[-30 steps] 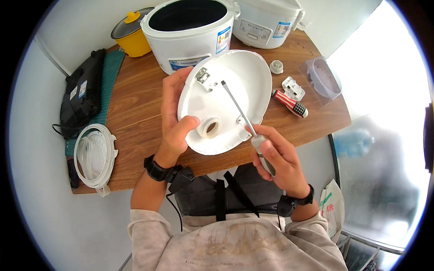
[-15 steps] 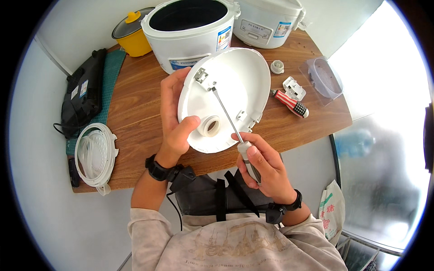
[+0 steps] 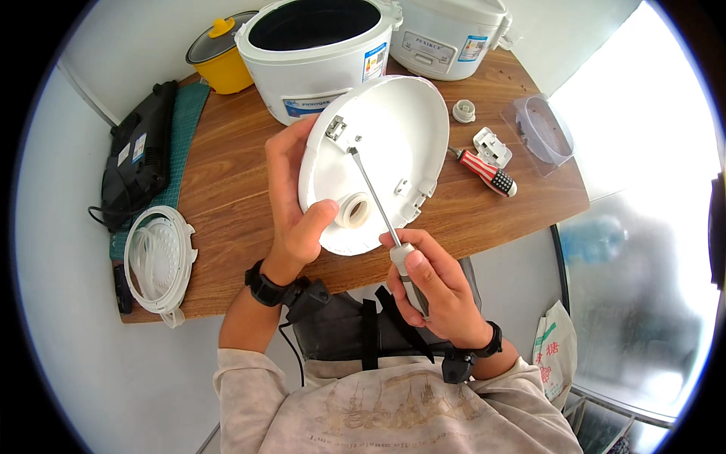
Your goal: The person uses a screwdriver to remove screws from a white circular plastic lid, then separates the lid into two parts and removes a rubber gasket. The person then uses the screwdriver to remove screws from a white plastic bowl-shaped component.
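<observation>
Tilted up in front of me is a white rice cooker lid shell (image 3: 401,144), its hollow inside facing me. My left hand (image 3: 296,204) grips its left edge, thumb beside the round collar (image 3: 353,210). In my right hand (image 3: 439,284) is a screwdriver (image 3: 372,193), its grey handle between thumb and fingers. The screwdriver's tip rests at a small fitting near the metal latch piece (image 3: 337,129) inside the shell. Whether the tip sits in a screw is too small to tell.
Behind the shell stand an open white rice cooker (image 3: 310,72), a second rice cooker (image 3: 446,45) and a yellow pot (image 3: 227,72). To the right lie a red-striped screwdriver (image 3: 488,172), white parts (image 3: 491,147) and a clear tray (image 3: 543,132). A round inner lid (image 3: 159,261) lies left.
The shell and the screwdriver have shifted slightly, my right hand moving a little left and up. The screwdriver's tip stays near the same fitting.
</observation>
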`<state>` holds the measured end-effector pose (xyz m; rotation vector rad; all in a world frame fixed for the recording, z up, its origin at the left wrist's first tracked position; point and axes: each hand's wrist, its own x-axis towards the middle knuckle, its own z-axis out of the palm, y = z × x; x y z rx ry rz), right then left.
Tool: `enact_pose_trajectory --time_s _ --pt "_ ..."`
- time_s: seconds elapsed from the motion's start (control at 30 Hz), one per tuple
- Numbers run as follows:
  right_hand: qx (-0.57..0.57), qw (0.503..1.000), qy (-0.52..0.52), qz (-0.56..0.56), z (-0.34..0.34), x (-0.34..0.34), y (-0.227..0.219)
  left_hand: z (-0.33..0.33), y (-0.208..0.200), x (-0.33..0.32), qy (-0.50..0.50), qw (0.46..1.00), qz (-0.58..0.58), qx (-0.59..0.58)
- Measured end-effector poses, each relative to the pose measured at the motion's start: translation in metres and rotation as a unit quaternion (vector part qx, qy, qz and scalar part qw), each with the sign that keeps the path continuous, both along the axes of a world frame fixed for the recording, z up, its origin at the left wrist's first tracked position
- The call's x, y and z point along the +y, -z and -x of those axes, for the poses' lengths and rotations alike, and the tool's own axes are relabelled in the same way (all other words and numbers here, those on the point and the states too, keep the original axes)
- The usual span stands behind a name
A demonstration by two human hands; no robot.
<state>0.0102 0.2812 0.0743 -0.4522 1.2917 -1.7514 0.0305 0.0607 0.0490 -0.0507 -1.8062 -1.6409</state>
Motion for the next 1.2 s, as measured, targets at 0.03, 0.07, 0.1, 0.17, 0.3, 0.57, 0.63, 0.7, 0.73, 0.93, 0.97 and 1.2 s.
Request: enact_pose_trajectory --time_s 0.03,0.07,0.1,0.17,0.3,0.57,0.63,0.7,0.73,0.93,0.97,1.2 --pt "0.003 1.0 0.001 -0.002 0.0 0.0 -0.001 0.0 0.001 0.0 0.001 1.0 -0.003 0.002" --pt "0.006 1.0 0.002 -0.004 0.0 -0.001 -0.003 0.0 0.001 0.001 0.001 1.0 -0.005 0.003" --pt "0.001 1.0 0.006 -0.004 -0.001 -0.001 -0.004 -0.001 0.002 0.002 0.001 1.0 -0.008 0.005" --pt "-0.009 1.0 0.014 -0.004 -0.005 -0.002 -0.005 0.0 0.002 0.006 -0.002 1.0 -0.002 0.013" --pt "0.008 1.0 0.005 0.009 -0.01 -0.003 -0.008 -0.001 0.003 0.005 -0.013 0.999 0.037 0.035" --pt "0.208 0.971 0.027 -0.112 0.009 -0.003 -0.008 -0.001 0.0 0.0 -0.016 0.999 0.016 0.026" --pt "0.294 0.947 0.038 -0.122 0.015 -0.002 -0.008 -0.001 0.0 0.0 -0.014 1.0 0.006 0.018" --pt "0.373 0.917 0.046 -0.131 0.024 0.0 -0.009 -0.001 -0.001 -0.001 -0.009 1.0 -0.004 0.005" --pt "0.409 0.901 0.048 -0.135 0.029 0.001 -0.011 -0.002 -0.001 -0.001 -0.007 1.0 -0.011 -0.003" --pt "0.619 0.76 0.076 -0.186 0.05 0.012 -0.028 -0.003 -0.004 -0.001 0.029 0.999 -0.032 -0.011" --pt "0.635 0.74 0.071 -0.21 0.051 0.014 -0.037 -0.002 -0.001 -0.004 0.049 0.998 -0.027 0.011" --pt "0.688 0.694 0.057 -0.204 0.059 0.018 -0.037 -0.002 -0.003 -0.01 0.072 0.997 -0.014 0.036"
